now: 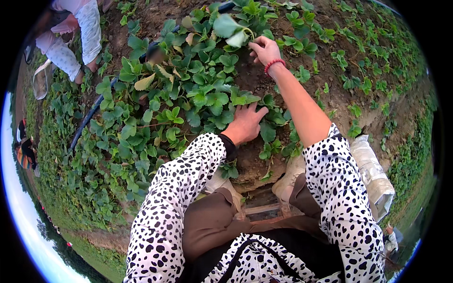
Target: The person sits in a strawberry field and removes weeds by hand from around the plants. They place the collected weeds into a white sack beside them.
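Field (111, 238): brown soil in daylight, curving away toward a line of trees (49, 236) and bright sky (23, 212) at the left rim.
Plants (141, 137): low, toothed green foliage, dense at left and centre, sparser over the soil at upper right.
Spotted sleeves (165, 203): white with black marks; left one reaching a black cuff, right one ending near the elbow, above a bare forearm (299, 101).
Brown trousers (205, 217): bent at the knees behind pale shoes (285, 186), close to the near edge of the plants.
Co-worker (89, 33): at upper left, in pale patterned legwear, barefoot among leaves, well apart from the spotted sleeves.
Black pipe (94, 111): running diagonally through the foliage.
Whitish roll (370, 170): beside the right sleeve, on its outer side.
Soil gap (250, 75): brown ground left of the bare forearm, bounded on its other side by dense leaves.
Left hand (244, 123): back upward, low at the foliage, forward of a bent arm and below the soil gap; thumb apart from fingers, fingertips partly hidden; cannot tell whether closed on anything.
Right hand (264, 49): extended farther forward, slanting left, with thumb and forefinger pinched together on the pale stem (250, 32) of a leaf (225, 25).
Leaf position: top centre, just left of the right hand; broad, grey-green, blurred.
Red bracelet (274, 66): beaded, around the right wrist.
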`<state>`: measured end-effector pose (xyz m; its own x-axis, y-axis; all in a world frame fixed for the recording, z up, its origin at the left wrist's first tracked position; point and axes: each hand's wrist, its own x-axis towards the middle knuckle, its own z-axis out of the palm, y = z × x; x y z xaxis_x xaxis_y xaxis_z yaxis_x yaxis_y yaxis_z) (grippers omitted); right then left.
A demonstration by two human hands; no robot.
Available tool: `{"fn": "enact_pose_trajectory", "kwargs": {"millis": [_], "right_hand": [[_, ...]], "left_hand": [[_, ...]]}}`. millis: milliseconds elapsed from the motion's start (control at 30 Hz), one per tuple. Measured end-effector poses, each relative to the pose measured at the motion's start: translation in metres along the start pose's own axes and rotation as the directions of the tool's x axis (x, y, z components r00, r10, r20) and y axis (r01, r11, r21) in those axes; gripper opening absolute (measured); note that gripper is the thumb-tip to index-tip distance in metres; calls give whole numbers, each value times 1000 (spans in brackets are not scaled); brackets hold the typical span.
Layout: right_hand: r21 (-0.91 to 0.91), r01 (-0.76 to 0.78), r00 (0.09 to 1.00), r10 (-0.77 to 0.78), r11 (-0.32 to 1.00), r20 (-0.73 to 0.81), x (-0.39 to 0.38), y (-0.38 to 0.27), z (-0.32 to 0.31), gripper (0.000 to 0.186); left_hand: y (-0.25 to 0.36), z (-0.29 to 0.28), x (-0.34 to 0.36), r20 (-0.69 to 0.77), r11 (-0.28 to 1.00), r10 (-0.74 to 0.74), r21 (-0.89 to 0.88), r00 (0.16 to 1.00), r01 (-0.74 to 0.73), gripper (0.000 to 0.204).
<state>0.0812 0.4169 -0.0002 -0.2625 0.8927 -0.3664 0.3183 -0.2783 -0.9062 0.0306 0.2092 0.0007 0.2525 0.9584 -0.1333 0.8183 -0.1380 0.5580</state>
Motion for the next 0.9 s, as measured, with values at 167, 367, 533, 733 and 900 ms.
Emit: {"fn": "enact_pose_trajectory", "kwargs": {"millis": [167,367,533,733,900], "right_hand": [[116,-236,967,221,965,129,-40,48,-37,14],[159,-416,909,413,896,48,-99,84,-33,12],[15,-465,885,465,885,-2,-115,92,4,23],[-645,-305,940,330,701,-87,-101,79,24,37],[-460,-467,843,538,755,26,-97,85,4,36]], "left_hand": [[-12,-39,36,-94,988,-87,-134,992,74,50],[-38,-55,58,-147,957,-254,-181,956,227,40],[-45,-54,63,-164,970,-98,205,982,131,33],[-41,-60,67,-82,967,-224,108,971,232,36],[-46,-70,67,24,957,-260,136,965,255,39]]}}
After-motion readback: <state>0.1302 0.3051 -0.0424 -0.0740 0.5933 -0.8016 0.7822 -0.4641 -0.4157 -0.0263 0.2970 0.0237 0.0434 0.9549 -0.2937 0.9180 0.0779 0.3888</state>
